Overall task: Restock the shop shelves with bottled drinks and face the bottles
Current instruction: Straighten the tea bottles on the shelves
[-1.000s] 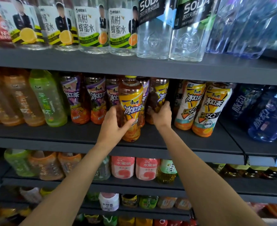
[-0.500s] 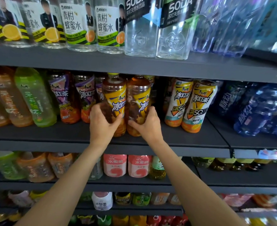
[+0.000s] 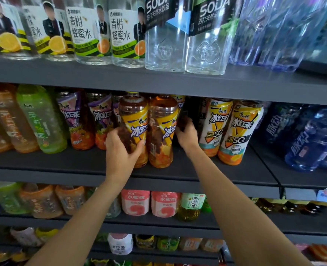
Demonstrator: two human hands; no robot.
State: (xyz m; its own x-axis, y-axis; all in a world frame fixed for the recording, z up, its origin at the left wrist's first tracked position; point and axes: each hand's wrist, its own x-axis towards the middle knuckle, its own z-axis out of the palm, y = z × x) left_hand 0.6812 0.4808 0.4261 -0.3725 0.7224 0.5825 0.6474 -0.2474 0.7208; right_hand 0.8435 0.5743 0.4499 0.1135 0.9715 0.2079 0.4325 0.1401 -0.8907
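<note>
- Dark grey shop shelving point(image 3: 207, 169) fills my view, four tiers deep, and I am working the second tier from the top.
- My left hand point(image 3: 121, 150) curls round the lower body of the left iced-tea bottle point(image 3: 134, 129), thumb across its front; the bottle stands upright near the shelf's front edge.
- My right hand point(image 3: 186, 136) reaches into the dark gap right of the right iced-tea bottle point(image 3: 163, 131). Its fingers curl toward that bottle's far side, but I cannot tell whether they actually grip it or something behind it.
- Risk as I judge it: both yellow labels sit turned partly right, so twisting them to face could rock these narrow-waisted bottles, which stand touching each other, and tip one off the near edge.
- A second risk: my right wrist is just beside the white-labelled iced-tea bottles point(image 3: 216, 127), and pulling back carelessly could knock them.
- Left of my hands stand purple-labelled bottles point(image 3: 101, 121), then a green bottle point(image 3: 41, 120).
- Far right are blue bottles point(image 3: 310, 137).
- Above sit clear soda bottles point(image 3: 207, 39) and honey-water bottles point(image 3: 124, 35).
- Below, pink peach-drink bottles point(image 3: 135, 202) face forward.
</note>
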